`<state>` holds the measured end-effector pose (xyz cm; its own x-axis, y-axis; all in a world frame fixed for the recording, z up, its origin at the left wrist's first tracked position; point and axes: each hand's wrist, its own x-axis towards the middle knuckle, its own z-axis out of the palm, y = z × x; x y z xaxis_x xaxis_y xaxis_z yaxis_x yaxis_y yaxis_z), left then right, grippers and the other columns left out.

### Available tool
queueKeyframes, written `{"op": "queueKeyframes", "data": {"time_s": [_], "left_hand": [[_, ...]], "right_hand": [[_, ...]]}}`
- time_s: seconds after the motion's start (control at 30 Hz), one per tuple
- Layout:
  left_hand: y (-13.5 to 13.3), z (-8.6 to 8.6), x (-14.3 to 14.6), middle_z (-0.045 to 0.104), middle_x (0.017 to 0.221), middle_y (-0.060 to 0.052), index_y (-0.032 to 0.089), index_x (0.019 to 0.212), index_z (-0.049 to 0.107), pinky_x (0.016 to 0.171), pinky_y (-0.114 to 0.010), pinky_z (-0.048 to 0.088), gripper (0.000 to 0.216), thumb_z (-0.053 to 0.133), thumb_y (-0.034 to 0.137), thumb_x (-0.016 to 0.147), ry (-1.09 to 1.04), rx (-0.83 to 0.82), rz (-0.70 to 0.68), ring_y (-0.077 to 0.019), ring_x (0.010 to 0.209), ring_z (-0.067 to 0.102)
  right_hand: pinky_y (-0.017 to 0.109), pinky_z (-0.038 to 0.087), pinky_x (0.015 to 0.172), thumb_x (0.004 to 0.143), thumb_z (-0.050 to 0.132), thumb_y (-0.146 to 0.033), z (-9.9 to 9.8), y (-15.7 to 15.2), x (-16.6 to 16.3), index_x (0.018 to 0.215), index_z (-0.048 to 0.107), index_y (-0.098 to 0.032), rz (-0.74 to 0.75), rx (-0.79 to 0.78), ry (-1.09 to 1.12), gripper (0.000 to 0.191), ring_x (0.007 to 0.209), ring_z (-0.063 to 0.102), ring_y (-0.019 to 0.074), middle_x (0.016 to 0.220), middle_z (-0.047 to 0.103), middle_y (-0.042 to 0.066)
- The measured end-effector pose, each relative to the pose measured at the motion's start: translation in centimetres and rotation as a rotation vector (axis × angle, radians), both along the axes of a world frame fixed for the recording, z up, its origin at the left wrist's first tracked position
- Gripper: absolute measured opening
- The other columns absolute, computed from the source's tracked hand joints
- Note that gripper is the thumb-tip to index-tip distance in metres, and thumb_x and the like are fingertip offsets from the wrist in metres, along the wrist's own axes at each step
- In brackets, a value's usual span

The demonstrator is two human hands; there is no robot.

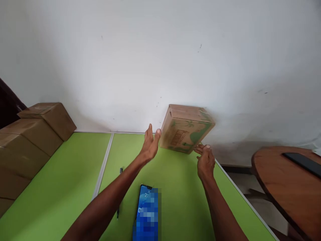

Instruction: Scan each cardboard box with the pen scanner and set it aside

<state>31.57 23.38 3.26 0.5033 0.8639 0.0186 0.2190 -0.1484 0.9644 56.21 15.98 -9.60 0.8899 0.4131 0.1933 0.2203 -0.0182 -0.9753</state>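
Note:
A brown cardboard box [187,132] with green print of a palm tree stands on the green table [175,174], close to the wall. My left hand [151,144] is just left of the box, fingers stretched and thumb apart, gripping nothing. At the box's lower right corner is my right hand [206,160], its fingers extended toward the box. Whether those fingertips touch the cardboard I cannot tell. In front of the box, between my forearms, lies a phone [144,201] with a lit blue screen, partly blurred out. A pen [118,212] is partly hidden by my left forearm.
Several brown cardboard boxes [37,134] line the left side of the table. A white strip [104,164] crosses the green surface. At the right stands a wooden table [283,180] with a dark flat object [303,164] on it. The white wall [125,67] rises behind.

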Motion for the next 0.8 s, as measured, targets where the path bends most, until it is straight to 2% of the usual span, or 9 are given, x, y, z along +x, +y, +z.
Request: {"op": "queueKeyframes", "data": {"time_s": [0.07, 0.13, 0.2, 0.3, 0.43, 0.53, 0.67, 0.73, 0.8], "left_hand": [[3.0, -0.5, 3.6, -0.003, 0.183, -0.006, 0.016, 0.174, 0.003, 0.137, -0.043, -0.002, 0.094, 0.019, 0.075, 0.103, 0.008, -0.02, -0.028, -0.0261, 0.169, -0.01], [4.7, -1.4, 6.0, 0.003, 0.183, -0.005, 0.018, 0.174, 0.011, 0.137, -0.04, 0.002, 0.089, 0.01, 0.073, 0.104, 0.003, -0.023, -0.076, -0.024, 0.17, -0.003], [5.2, -2.3, 7.3, 0.012, 0.183, -0.003, 0.021, 0.174, 0.019, 0.137, -0.037, 0.008, 0.087, 0.002, 0.071, 0.104, 0.001, -0.013, -0.128, -0.0222, 0.17, 0.006], [3.6, -2.8, 7.2, 0.015, 0.183, -0.006, 0.018, 0.174, 0.017, 0.137, -0.039, 0.01, 0.092, 0.006, 0.075, 0.103, 0.027, 0.018, -0.172, -0.0259, 0.17, 0.007], [-1.3, -1.3, 3.8, 0.021, 0.181, -0.012, 0.02, 0.174, 0.019, 0.137, -0.048, 0.013, 0.095, 0.03, 0.08, 0.101, 0.06, 0.14, -0.223, -0.032, 0.168, 0.013], [-5.8, 0.6, -0.4, 0.035, 0.172, -0.02, 0.024, 0.173, 0.021, 0.13, -0.061, 0.024, 0.09, 0.038, 0.076, 0.102, 0.11, 0.454, -0.285, -0.0375, 0.162, 0.027], [-11.3, 1.9, -6.5, 0.041, 0.163, -0.025, 0.028, 0.173, 0.016, 0.118, -0.065, 0.038, 0.082, 0.045, 0.064, 0.106, 0.06, 0.79, -0.299, -0.0415, 0.156, 0.035], [-13.6, 1.9, -9.6, 0.041, 0.16, -0.023, 0.031, 0.173, 0.014, 0.119, -0.063, 0.04, 0.08, 0.051, 0.055, 0.106, -0.019, 0.839, -0.257, -0.0415, 0.156, 0.036], [-15.8, 1.9, -12.5, 0.041, 0.159, -0.02, 0.033, 0.172, 0.017, 0.121, -0.06, 0.041, 0.076, 0.055, 0.046, 0.107, -0.093, 0.831, -0.204, -0.0395, 0.155, 0.037]], "right_hand": [[0.061, 0.049, 0.099, 0.088, 0.031, -0.094, -0.1, -1.4, -0.1, 0.11, 0.069, -0.016, -0.009, -0.001, 0.047, 0.089, 0.112, 0.068, 0.0403, 0.107, 0.075, 0.019], [0.063, 0.045, 0.106, 0.081, 0.034, -0.1, 0.0, -1.8, -0.2, 0.122, 0.068, -0.016, 0.014, 0.022, 0.09, 0.099, 0.127, 0.062, 0.0428, 0.126, 0.072, 0.023], [0.061, 0.043, 0.112, 0.078, 0.035, -0.102, 0.4, -1.1, -0.6, 0.135, 0.065, -0.021, 0.092, 0.07, 0.128, 0.103, 0.14, 0.055, 0.0401, 0.146, 0.064, 0.02], [0.052, 0.043, 0.117, 0.08, 0.029, -0.102, 1.1, 0.6, -1.9, 0.145, 0.061, -0.03, 0.207, 0.176, 0.164, 0.102, 0.147, 0.051, 0.0313, 0.156, 0.059, 0.01], [0.053, 0.049, 0.11, 0.077, 0.04, -0.102, 2.4, -0.6, -4.3, 0.148, 0.059, -0.03, 0.254, 0.25, 0.232, 0.103, 0.144, 0.053, 0.0352, 0.152, 0.062, 0.01], [0.053, 0.054, 0.102, 0.081, 0.052, -0.094, 4.2, -4.3, -6.6, 0.147, 0.061, -0.03, 0.305, 0.275, 0.277, 0.092, 0.137, 0.059, 0.0376, 0.147, 0.066, 0.011], [0.053, 0.05, 0.111, 0.097, 0.049, -0.077, 7.7, -9.5, -11.1, 0.148, 0.061, -0.035, 0.386, 0.404, 0.24, 0.068, 0.14, 0.058, 0.0328, 0.147, 0.068, 0.007], [0.056, 0.049, 0.113, 0.096, 0.051, -0.074, 9.0, -11.6, -13.5, 0.149, 0.061, -0.036, 0.377, 0.428, 0.225, 0.067, 0.139, 0.059, 0.0342, 0.142, 0.071, 0.007], [0.062, 0.051, 0.11, 0.088, 0.054, -0.08, 9.7, -13.5, -15.7, 0.15, 0.061, -0.036, 0.366, 0.401, 0.222, 0.077, 0.135, 0.062, 0.0389, 0.136, 0.074, 0.009]]}}
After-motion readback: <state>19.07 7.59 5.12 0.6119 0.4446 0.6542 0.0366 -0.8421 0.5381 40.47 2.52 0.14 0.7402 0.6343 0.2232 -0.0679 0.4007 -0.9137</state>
